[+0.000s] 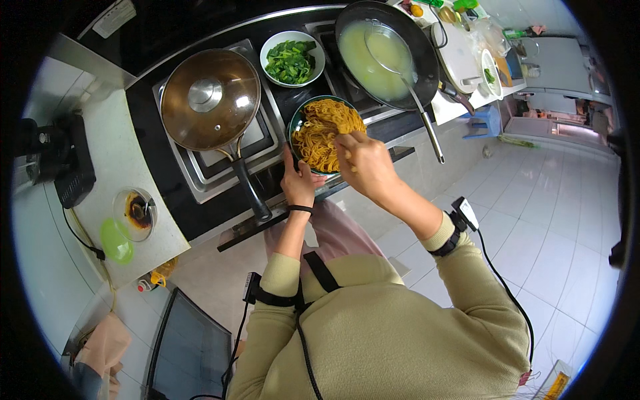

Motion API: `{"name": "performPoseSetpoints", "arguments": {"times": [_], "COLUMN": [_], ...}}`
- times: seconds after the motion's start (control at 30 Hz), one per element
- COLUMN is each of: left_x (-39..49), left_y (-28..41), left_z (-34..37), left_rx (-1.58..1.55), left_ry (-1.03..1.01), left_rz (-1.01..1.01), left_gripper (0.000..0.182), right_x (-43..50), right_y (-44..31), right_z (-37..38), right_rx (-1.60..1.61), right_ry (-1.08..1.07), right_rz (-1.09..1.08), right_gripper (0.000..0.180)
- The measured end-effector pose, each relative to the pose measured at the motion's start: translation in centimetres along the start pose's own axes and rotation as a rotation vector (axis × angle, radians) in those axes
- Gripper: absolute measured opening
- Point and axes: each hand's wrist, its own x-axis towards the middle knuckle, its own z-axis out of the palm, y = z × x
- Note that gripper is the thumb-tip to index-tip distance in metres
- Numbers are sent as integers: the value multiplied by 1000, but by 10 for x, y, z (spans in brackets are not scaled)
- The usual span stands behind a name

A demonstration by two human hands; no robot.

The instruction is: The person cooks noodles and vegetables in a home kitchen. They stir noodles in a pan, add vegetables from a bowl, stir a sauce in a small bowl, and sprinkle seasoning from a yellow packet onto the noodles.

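Note:
A dark green bowl (291,131) of brown sauced noodles (320,137) sits at the front of the black stove, between the two burners. My left hand (299,182) holds the bowl's near-left side, with the thumb and fingers along its rim. Over the bowl's right side, my right hand (367,162) is curled around a thin utensil. That utensil is almost wholly hidden by the fingers, so its kind is unclear. Under this hand the noodles are heaped up. Behind the noodles stands a white bowl (320,70) of cooked leafy greens (290,62).
A lidded pan (172,117) covers the left burner, its black handle (250,192) jutting towards me. On the right, a wok (345,15) holds cloudy liquid and a wire strainer (425,125). A sauce-stained bowl (136,212) and green lid (116,242) lie on the left counter.

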Motion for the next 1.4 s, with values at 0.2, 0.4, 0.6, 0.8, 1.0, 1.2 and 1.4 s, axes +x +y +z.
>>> {"name": "performPoseSetpoints", "arguments": {"times": [0.2,0.4,0.6,0.8,1.0,1.2,1.4], "left_x": [3,4,27,23,9,4,7], "left_y": [2,-6,-40,-46,-14,-1,-3], "left_z": [0,-3,-12,-8,-2,4,0], "left_rx": [-62,-15,644,594,548,57,-82], "left_ry": [-14,-27,220,173,185,20,-46], "left_rz": [-94,-96,755,462,350,-88,-161], "left_gripper": [63,65,75,77,65,63,67], "right_x": [3,-4,11,1,-3,9,-3], "right_y": [27,20,-25,-21,-34,9,95], "right_z": [7,-18,57,50,19,19,30], "right_rx": [151,442,-64,-329,-282,0,1116], "right_ry": [92,195,-87,-140,-204,217,359], "right_rz": [161,305,-316,-316,-49,187,753], "right_gripper": [13,13,20,24,27,13,24]}}
